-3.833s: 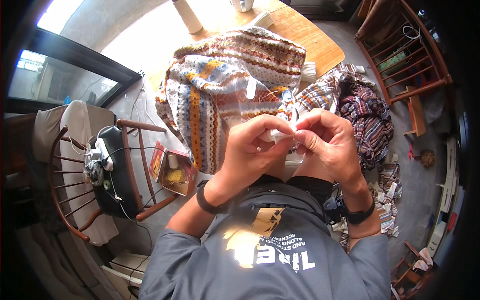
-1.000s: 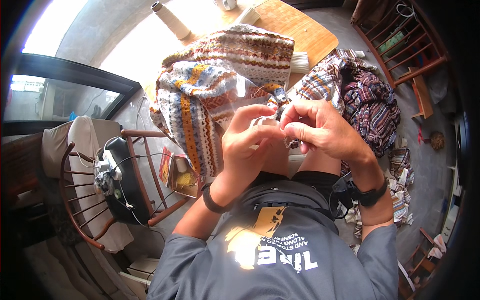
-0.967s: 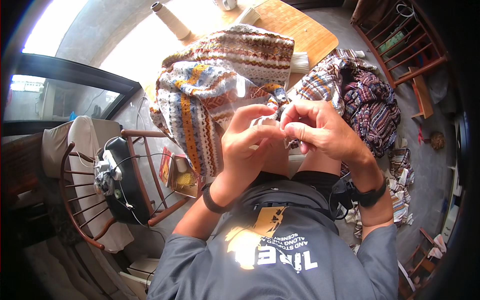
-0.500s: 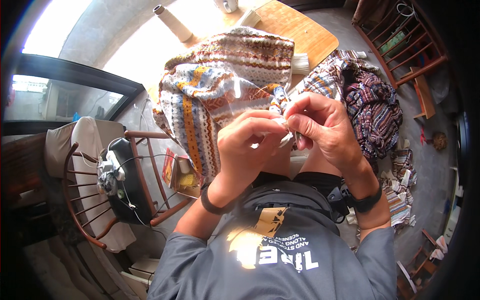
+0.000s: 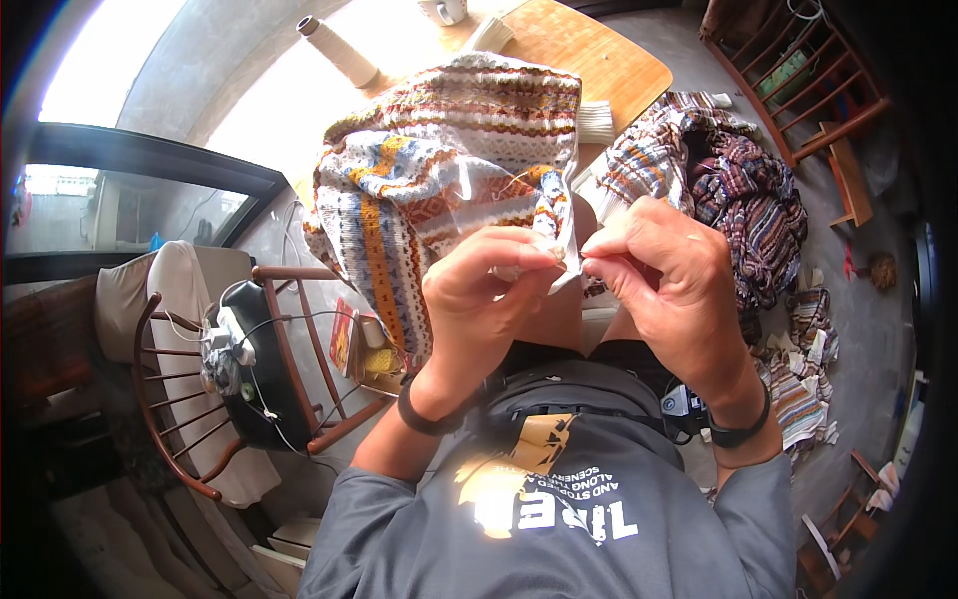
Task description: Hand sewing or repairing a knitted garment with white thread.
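Note:
A patterned knitted sweater [image 5: 449,140] in white, blue, orange and brown bands drapes over the table edge toward my lap. My left hand [image 5: 484,290] is closed in a pinch on the sweater's white edge [image 5: 571,235], which hangs between my hands. A short distance to the right, my right hand [image 5: 679,275] is also closed, thumb against fingertips. Whatever lies in that pinch is too small to make out. A loose pale strand [image 5: 524,182] lies on the sweater above my left hand.
On the sunlit wooden table [image 5: 609,65] stand a yarn cone [image 5: 339,52] and a mug [image 5: 444,10]. More knitwear [image 5: 748,220] is heaped at the right, with striped pieces [image 5: 798,399] on the floor. A wooden chair [image 5: 284,349] holding cables and a power strip [image 5: 235,334] is at the left.
My hands were together at the white edge. Now the right hand has drawn slightly away to the right, leaving a small gap between the fingertips.

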`<state>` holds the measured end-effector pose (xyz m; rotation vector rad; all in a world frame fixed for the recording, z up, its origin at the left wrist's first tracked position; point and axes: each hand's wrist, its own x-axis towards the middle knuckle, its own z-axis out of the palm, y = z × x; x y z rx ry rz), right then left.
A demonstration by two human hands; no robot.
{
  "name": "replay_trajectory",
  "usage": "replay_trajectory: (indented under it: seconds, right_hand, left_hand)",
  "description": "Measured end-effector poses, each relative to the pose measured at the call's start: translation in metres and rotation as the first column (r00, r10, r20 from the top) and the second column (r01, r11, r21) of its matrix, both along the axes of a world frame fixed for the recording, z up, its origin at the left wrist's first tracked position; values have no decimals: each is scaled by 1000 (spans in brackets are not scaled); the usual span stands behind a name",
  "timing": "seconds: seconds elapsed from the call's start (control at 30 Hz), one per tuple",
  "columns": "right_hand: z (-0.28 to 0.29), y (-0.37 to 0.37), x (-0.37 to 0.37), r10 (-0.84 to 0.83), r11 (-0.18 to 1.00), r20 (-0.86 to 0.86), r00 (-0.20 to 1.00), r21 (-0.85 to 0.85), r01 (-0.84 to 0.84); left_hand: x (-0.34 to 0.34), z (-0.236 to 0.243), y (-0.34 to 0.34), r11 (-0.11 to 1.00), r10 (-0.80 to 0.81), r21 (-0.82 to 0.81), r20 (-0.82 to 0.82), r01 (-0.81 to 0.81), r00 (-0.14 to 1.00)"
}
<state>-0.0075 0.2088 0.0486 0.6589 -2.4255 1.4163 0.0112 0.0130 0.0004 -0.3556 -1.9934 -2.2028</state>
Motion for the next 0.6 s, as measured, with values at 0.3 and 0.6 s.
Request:
replay_trajectory:
  seconds: [0.3,0.6]
  right_hand:
    - [-3,-1,4,35,995,105,994,-96,-25]
    - [0,-13,10,68,992,58,996,-115,-61]
  left_hand:
    - [4,-1,0,983,-74,171,71,61,995]
    - [3,-10,-7,817,-293,546,115,186,949]
